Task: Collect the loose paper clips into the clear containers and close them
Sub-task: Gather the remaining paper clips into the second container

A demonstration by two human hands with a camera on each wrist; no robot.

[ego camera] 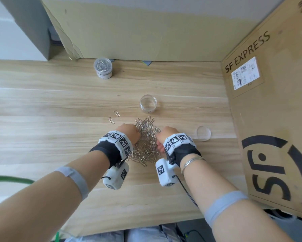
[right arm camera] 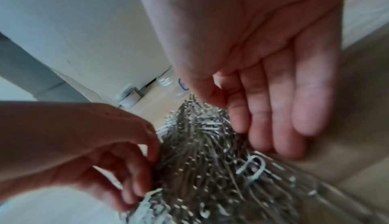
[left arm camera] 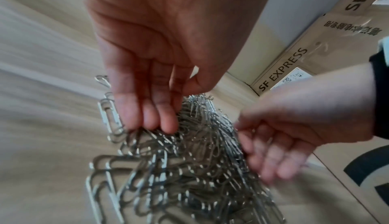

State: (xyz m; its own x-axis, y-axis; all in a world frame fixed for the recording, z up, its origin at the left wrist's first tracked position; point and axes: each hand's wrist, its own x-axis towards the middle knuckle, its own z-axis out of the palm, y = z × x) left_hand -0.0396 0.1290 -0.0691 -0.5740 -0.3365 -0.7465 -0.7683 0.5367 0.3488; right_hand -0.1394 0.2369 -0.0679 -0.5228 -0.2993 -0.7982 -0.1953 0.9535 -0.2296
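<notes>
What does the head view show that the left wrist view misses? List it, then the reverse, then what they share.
Only the head view shows the filled, lidded container at the back of the table, the open empty container, its loose lid, and two stray clips. Only the left wrist view shows the left hand's palm and its fingertips touching the clips. Both show the paper clip pile, the right hand beside it, and the SF Express box.
</notes>
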